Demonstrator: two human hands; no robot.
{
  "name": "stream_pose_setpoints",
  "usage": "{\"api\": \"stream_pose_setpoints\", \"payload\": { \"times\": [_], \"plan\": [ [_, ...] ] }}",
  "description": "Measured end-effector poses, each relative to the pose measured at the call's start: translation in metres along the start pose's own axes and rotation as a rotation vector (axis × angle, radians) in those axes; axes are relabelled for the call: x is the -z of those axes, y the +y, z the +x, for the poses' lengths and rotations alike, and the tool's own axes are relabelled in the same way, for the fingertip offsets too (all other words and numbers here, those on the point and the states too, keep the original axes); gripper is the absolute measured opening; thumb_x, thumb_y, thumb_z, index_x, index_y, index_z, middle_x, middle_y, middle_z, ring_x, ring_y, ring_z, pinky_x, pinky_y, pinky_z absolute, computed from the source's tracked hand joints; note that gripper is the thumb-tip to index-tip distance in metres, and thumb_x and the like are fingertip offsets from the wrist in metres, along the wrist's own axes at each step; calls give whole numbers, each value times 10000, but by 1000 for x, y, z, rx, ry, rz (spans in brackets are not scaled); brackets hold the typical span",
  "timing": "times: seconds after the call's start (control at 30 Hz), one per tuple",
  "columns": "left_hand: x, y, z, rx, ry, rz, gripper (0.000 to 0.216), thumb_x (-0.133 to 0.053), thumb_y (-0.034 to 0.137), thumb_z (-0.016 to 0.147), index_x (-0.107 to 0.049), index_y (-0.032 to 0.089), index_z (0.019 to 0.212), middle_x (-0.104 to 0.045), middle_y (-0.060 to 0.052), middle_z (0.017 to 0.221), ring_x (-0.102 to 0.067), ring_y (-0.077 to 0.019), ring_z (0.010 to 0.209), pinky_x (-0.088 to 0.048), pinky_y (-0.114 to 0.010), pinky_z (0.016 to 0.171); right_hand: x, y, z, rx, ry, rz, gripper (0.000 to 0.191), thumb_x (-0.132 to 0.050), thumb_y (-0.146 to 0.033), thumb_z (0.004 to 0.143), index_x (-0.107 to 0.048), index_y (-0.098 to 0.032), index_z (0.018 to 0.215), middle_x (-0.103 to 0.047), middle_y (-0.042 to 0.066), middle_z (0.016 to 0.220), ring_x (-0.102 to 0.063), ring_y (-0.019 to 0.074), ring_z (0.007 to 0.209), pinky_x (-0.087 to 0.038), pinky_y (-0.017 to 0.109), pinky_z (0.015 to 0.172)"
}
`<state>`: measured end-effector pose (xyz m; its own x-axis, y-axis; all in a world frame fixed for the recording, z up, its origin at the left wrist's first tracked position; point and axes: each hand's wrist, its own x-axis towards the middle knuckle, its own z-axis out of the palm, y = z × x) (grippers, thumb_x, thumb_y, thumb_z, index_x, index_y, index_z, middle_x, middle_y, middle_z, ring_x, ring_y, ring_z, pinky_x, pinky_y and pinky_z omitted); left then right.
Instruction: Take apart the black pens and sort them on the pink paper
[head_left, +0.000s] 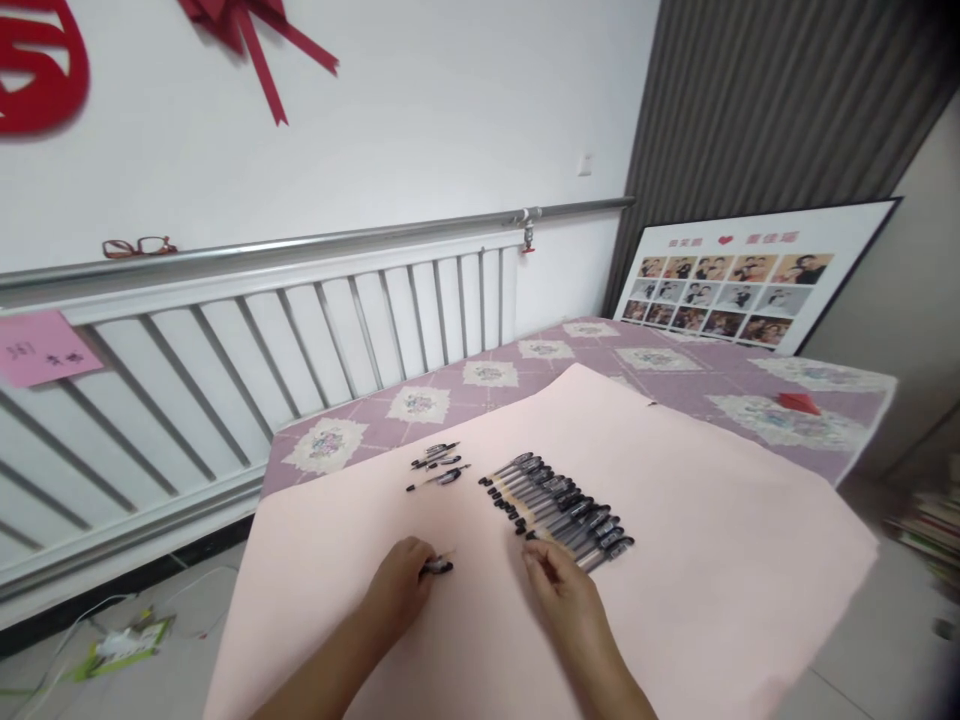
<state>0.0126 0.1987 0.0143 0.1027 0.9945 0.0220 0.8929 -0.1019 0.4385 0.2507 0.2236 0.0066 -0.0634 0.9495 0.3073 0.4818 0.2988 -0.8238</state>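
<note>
Slim black-and-clear plastic pen [437, 567]: probably light, stiff and slick; take it mid-barrel. Your left hand [401, 590] pinches it. Your right hand [566, 595] is at the row of black-capped pens [559, 505], grip unclear.

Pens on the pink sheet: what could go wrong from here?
The right hand is at the near end of the pen row; a nudge could scatter the tightly packed pens. The pink sheet seems to overhang the table; leaning on it could slide everything. The pen in the left hand is held only at the fingertips and might slip.
</note>
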Motion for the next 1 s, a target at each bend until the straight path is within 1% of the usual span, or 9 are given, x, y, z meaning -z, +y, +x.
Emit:
{"api": "stream_pose_setpoints", "payload": {
  "times": [0.1,0.2,0.3,0.4,0.53,0.63,0.83,0.93,1.0],
  "plan": [
    [-1,0,-38,10,2,-48,185,-465,105,716,-570,197,838,-590,-43,900,-512,-176,857,-390,-274,756,-14,-17,-13,92,-150,-53,189,-444,-317,804,-601,-215,831,-637,24,742,-594,157,673,-469,251,643],
    [0,1,-67,20,23,-143,167,-471,109,720,-576,199,814,-597,-36,870,-512,-175,846,-390,-279,755,-32,-41,-32,188,-332,-147,123,-466,-237,796,-588,-231,783,-601,0,730,-567,143,681,-441,238,635],
    [-1,1,-82,45,48,-175,146,-477,127,729,-576,202,806,-600,-29,857,-513,-175,845,-395,-289,760,-53,-59,-48,257,-437,-242,129,-496,-169,776,-600,-241,802,-609,2,813,-565,151,781,-426,239,690],
    [-3,-2,-85,76,62,-181,229,-481,117,715,-570,205,907,-607,-36,924,-513,-183,893,-397,-309,812,-73,-68,-55,308,-497,-385,119,-535,-164,759,-617,-238,805,-617,17,831,-560,177,812,-417,275,732],
    [-2,-9,-86,94,28,-202,449,-492,84,668,-507,201,1101,-591,-52,1034,-504,-183,964,-387,-318,878,-84,-71,-56,332,-498,-521,105,-530,-166,758,-620,-219,773,-624,36,807,-562,203,788,-414,313,718],
    [3,-14,-90,104,34,-230,477,-467,89,688,-479,194,1153,-587,-59,1046,-513,-167,959,-390,-294,881,-72,-68,-51,339,-462,-472,102,-534,-171,751,-611,-228,787,-618,24,802,-566,188,780,-414,284,702],
    [12,-13,-88,193,56,-181,272,-467,136,699,-602,179,932,-608,-48,880,-533,-164,799,-413,-279,759,-39,-44,-38,194,-280,-507,121,-475,-211,786,-596,-210,797,-602,38,776,-571,182,735,-416,269,647],
    [13,-9,-81,200,41,-191,206,-493,175,693,-628,187,847,-602,-43,828,-529,-173,772,-407,-289,729,-40,-43,-38,220,-217,-545,154,-473,-221,796,-600,-213,885,-608,54,848,-567,201,793,-416,289,682],
    [13,-9,-76,208,31,-207,174,-502,182,686,-638,188,794,-605,-43,820,-535,-175,773,-406,-289,727,-49,-50,-43,284,-242,-522,171,-464,-202,812,-603,-223,909,-613,49,862,-562,193,816,-411,288,714]
  ]
}}
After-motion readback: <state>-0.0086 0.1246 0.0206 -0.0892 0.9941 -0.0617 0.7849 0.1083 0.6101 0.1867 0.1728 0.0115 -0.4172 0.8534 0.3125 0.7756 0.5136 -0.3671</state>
